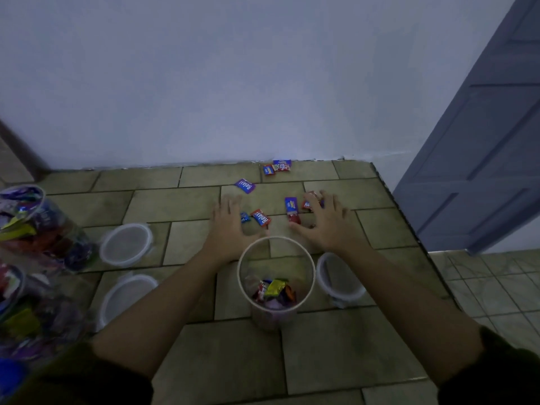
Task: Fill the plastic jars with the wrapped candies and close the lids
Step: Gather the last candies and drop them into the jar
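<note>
Head view looks down on a greenish tiled floor point(336, 361) that meets a pale wall point(233, 83) at 12 o'clock, with a grey-blue panelled door point(482, 156) at 2 o'clock. A clear round plastic jar point(273, 318) stands open at the centre of the frame, with only a few wrapped candies point(276, 289) lying at its bottom. Just past its rim, at 11 o'clock, the left hand point(230, 222) lies palm down on the tiles, fingers straight and spread, holding nothing; a small blue wrapped candy point(245, 217) and a red-and-blue "Relax" candy point(261, 217) sit just beside its fingers. At 1 o'clock from the jar the right hand point(327, 222) is likewise spread wide, palm down, its fingertips resting over a red wrapped candy point(306, 204) without gripping it. Between the hands lie a blue upright candy point(290, 206) and a red candy point(295, 219). Farther off at 12 o'clock lie a blue "Relax" wrapper point(245, 186) and a small cluster of candies point(277, 167) against the wall. A translucent round lid point(339, 276) rests just beside the jar at 3 o'clock; two more lids point(125, 244) point(128, 296) lie at 9 o'clock. At the far 9 o'clock edge are two clear jars packed with candies point(38, 229) point(29, 311).
</note>
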